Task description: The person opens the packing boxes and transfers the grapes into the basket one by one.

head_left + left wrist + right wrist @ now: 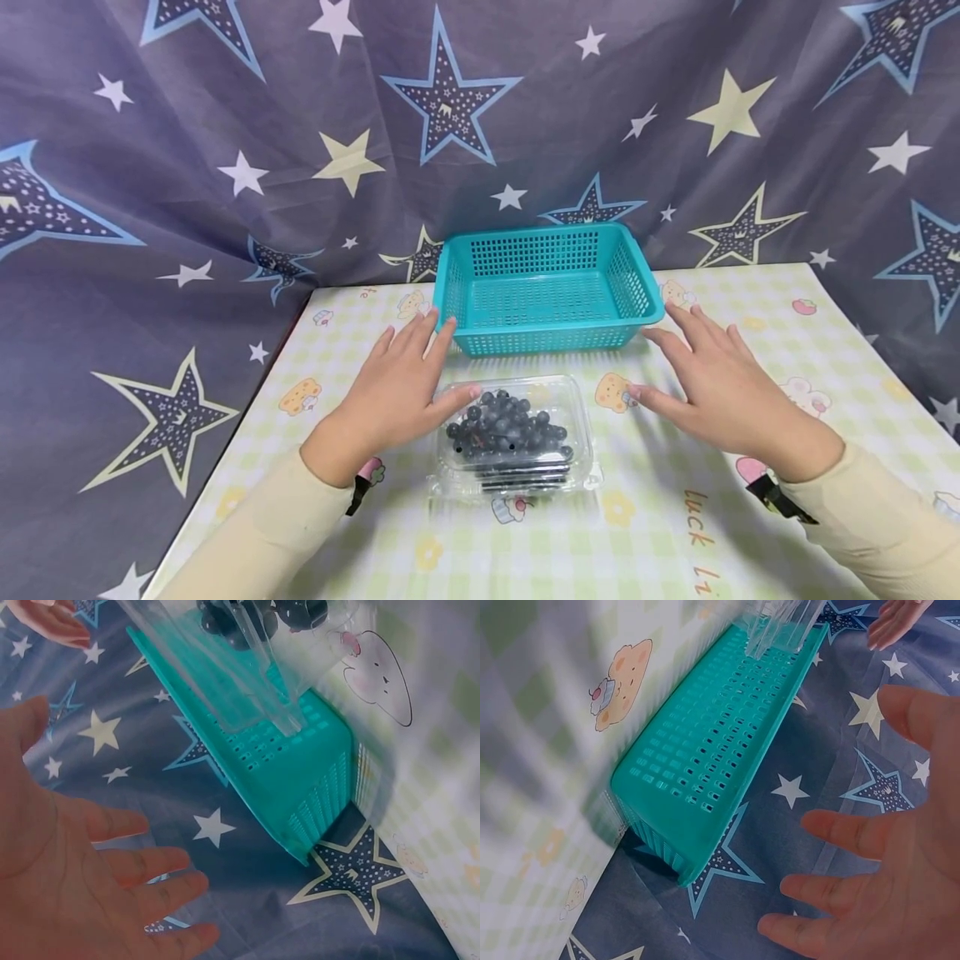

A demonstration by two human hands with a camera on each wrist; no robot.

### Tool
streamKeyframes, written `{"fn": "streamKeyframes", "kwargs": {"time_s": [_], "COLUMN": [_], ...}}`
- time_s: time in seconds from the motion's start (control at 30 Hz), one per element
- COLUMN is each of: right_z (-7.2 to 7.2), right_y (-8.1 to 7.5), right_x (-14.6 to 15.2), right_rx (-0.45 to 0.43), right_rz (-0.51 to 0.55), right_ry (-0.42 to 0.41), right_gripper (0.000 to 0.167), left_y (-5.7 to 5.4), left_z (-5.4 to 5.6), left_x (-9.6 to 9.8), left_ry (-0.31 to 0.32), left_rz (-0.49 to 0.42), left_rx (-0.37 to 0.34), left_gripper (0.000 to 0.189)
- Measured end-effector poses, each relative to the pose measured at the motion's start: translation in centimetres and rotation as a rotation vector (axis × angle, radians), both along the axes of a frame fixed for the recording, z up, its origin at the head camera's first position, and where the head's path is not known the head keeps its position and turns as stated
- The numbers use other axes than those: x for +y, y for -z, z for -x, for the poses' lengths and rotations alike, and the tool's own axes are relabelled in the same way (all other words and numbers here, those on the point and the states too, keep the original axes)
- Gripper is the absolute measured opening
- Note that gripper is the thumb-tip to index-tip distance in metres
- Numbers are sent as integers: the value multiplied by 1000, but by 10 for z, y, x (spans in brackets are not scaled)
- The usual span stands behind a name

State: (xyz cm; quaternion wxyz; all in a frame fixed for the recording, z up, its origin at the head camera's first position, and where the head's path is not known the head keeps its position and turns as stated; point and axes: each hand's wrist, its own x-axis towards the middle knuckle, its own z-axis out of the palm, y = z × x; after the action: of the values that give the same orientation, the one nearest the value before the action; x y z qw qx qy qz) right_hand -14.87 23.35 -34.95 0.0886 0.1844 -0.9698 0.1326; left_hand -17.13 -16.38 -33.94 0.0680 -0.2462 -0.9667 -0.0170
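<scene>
A clear plastic clamshell box (573,417) sits on the table in the head view, its lid closed over dark blue grapes or berries (506,425). Behind it stands a teal plastic basket (540,292) with perforated walls and nothing inside. My left hand (401,383), fingers spread, hovers left of the box near the basket's front left corner. On the other side my right hand (712,383) is held with fingers apart, close to the basket's front right corner. Both palms show bare in the wrist views, the left palm (82,870) and the right palm (900,870).
A checked tablecloth (375,533) with cartoon bears and flowers covers the table. Directly behind the basket hangs a dark curtain (285,100) printed with stars. The table's left edge (247,408) runs beside my left arm.
</scene>
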Motion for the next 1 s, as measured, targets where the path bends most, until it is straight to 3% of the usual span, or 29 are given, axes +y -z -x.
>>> {"fn": "streamKeyframes", "kwargs": {"time_s": [0.43, 1.0], "right_z": [-5, -9], "right_y": [10, 17], "right_x": [1, -1], "right_rx": [2, 5], "right_rz": [-2, -3], "right_ry": [-1, 8], "right_gripper": [79, 74], "left_y": [7, 5], "left_z": [-5, -15], "left_x": [6, 17], "left_ry": [14, 47], "left_rz": [10, 28], "left_rx": [-6, 9], "left_gripper": [100, 99]}}
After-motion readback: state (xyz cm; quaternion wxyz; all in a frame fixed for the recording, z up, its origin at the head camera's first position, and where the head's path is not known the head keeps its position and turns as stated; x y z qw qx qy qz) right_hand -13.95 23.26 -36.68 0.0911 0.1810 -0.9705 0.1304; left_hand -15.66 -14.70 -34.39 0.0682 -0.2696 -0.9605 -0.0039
